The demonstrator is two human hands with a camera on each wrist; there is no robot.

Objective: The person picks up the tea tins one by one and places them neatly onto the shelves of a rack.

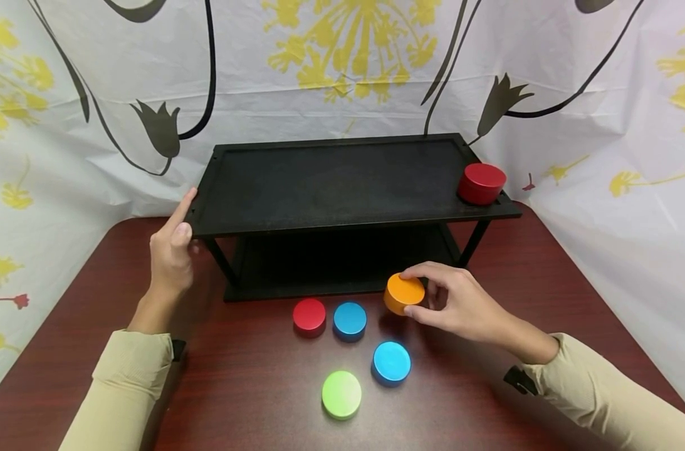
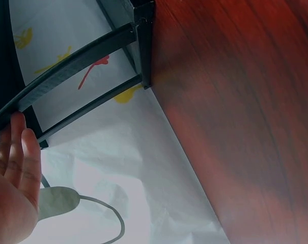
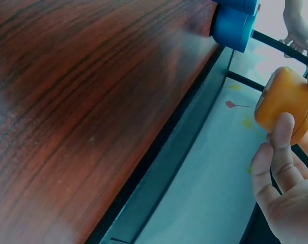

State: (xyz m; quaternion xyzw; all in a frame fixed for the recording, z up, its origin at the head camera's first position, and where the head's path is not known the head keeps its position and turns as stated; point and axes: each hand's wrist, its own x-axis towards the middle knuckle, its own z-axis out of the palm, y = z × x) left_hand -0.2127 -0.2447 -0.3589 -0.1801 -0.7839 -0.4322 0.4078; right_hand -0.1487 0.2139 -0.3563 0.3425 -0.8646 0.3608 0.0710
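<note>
Puck point(image 1: 405, 293), orange, at shelf point(image 1: 331, 181) front, pinched in right hand point(image 1: 460, 304), thumb against fingers; looks light, stiff, maybe slick, I'd hold curved side; left hand point(image 1: 172, 257) straight-fingered, touching shelf's left end

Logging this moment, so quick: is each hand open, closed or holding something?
Left hand: open, against the left edge of the black shelf.
Right hand: holding the orange disc.

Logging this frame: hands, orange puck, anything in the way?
Right hand pinches orange puck above table. Left hand touches shelf, left edge. Possible obstacle: red puck, shelf's right end.
</note>
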